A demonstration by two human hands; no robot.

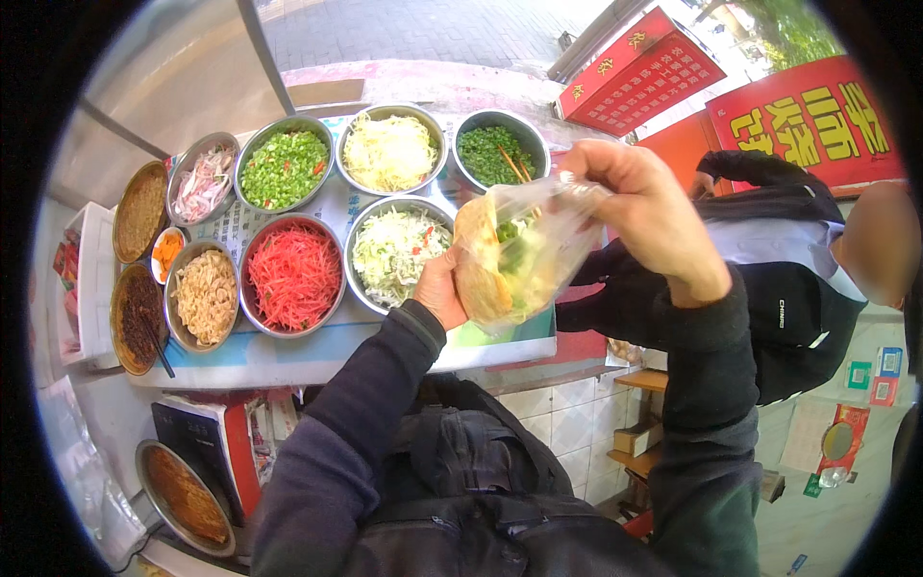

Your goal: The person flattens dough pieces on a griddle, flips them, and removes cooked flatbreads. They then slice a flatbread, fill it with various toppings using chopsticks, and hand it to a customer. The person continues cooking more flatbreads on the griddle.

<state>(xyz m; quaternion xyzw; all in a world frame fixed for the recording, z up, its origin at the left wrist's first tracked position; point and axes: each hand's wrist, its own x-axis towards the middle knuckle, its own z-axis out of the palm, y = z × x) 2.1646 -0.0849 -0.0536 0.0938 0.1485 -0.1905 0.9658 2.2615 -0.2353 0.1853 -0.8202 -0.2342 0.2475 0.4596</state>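
Observation:
A filled flatbread (477, 263) with green vegetables inside sits in a clear plastic bag (555, 252) above the counter's right part. My left hand (441, 288) grips the bagged flatbread from its lower left side. At the upper right, my right hand (634, 198) pinches the gathered top of the bag. Just behind the bag are metal bowls of shredded cabbage (393, 245) and chopped green herbs (490, 148), the latter with wooden chopsticks in it. Shredded pale vegetable (389, 155) fills another bowl nearby.
Bowls of red shreds (296, 278), chopped green vegetables (283, 169), sliced onion (205, 184) and pale strips (205, 296) stand on the left. Beyond them are dark sauce (140, 317) and a white crate (94, 281). A person in a black jacket (786, 303) stands at the right.

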